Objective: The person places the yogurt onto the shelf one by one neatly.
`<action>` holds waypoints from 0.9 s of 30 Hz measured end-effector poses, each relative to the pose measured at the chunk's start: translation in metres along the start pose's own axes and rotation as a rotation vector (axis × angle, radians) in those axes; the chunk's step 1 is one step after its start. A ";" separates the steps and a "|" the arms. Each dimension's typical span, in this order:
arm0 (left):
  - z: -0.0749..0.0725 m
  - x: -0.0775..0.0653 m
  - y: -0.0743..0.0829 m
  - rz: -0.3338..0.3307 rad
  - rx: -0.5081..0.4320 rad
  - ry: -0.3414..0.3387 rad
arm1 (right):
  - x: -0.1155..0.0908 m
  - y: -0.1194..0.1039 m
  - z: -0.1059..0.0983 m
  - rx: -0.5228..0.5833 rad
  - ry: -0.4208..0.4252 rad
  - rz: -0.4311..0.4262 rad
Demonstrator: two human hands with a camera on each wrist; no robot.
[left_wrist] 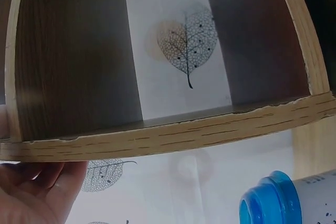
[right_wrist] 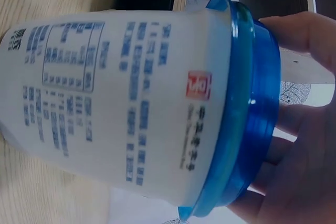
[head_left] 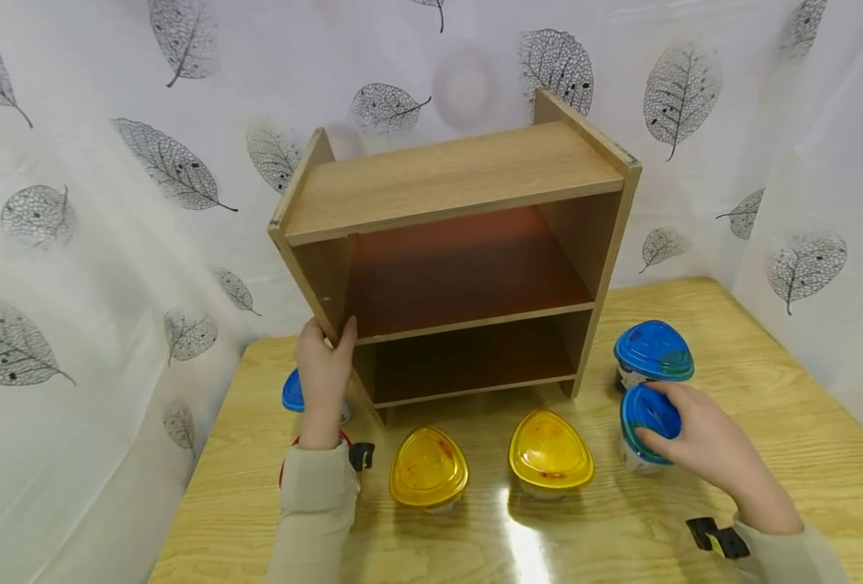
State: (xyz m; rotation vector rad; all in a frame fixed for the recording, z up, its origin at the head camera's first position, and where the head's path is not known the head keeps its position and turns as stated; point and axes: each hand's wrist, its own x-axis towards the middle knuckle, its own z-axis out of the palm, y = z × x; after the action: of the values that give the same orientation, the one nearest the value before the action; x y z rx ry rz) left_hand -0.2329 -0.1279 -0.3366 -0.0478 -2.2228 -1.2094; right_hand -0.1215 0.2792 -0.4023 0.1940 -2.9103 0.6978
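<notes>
My left hand [head_left: 322, 373] grips the left side panel of a small wooden shelf unit [head_left: 461, 174], thumb on the panel's front and fingers around its outer side. The left wrist view shows the curled fingers [left_wrist: 39, 187] against the panel's edge. On the right, my right hand [head_left: 709, 438] holds a white printed cup [right_wrist: 115, 98] by its blue lid [head_left: 646, 422], thumb and fingers curled about the rim. A second blue-lidded cup [head_left: 654, 353] stands just behind it. Whether the held cup touches the table is hard to tell.
Two yellow-lidded cups [head_left: 429, 469] stand in front of the shelf on the wooden table [head_left: 767, 389]. A blue-lidded cup [head_left: 293, 392] is partly hidden behind my left hand. Something with a red rim shows beside my left sleeve. A leaf-patterned curtain [head_left: 431, 49] hangs behind.
</notes>
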 end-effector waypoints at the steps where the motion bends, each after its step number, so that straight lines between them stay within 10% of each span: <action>1: 0.000 0.000 0.000 0.000 0.000 0.000 | 0.001 0.000 0.000 0.003 -0.005 -0.004; 14: 0.002 0.001 -0.001 0.021 -0.031 0.013 | -0.004 -0.003 0.006 -0.083 0.222 0.151; 27: 0.003 0.001 -0.005 0.025 -0.044 0.035 | -0.003 -0.007 0.011 -0.127 0.223 0.150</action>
State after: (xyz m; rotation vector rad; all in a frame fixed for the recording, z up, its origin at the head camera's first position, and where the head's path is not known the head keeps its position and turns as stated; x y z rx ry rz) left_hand -0.2363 -0.1288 -0.3411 -0.0718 -2.1590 -1.2363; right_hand -0.1182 0.2684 -0.4096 -0.1100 -2.7613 0.5149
